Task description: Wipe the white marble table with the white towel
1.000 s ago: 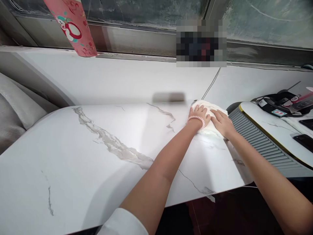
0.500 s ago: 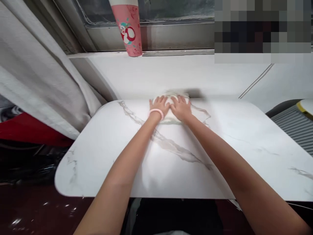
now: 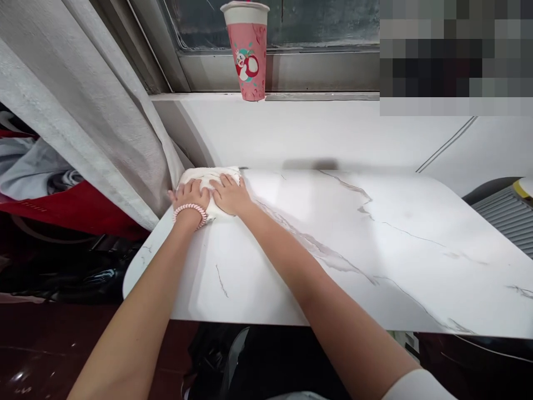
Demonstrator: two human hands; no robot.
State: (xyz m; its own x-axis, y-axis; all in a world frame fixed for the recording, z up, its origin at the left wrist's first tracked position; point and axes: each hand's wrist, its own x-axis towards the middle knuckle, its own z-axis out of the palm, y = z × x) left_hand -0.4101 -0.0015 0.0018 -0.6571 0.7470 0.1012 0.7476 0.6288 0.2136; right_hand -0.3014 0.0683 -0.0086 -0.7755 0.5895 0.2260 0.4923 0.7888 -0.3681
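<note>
Mid-wipe: left hand (image 3: 189, 195) and right hand (image 3: 230, 194) flat, unclenched, pressing folded white cloth (image 3: 208, 176) at marble-look white tabletop (image 3: 333, 250) corner; probably rightward next.

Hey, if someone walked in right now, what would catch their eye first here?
Both hands, left hand and right hand, press flat on a white cloth at the far left corner of the marble-patterned table. Behind them, a pink cup stands on the windowsill, and a grey curtain hangs at the left.
</note>
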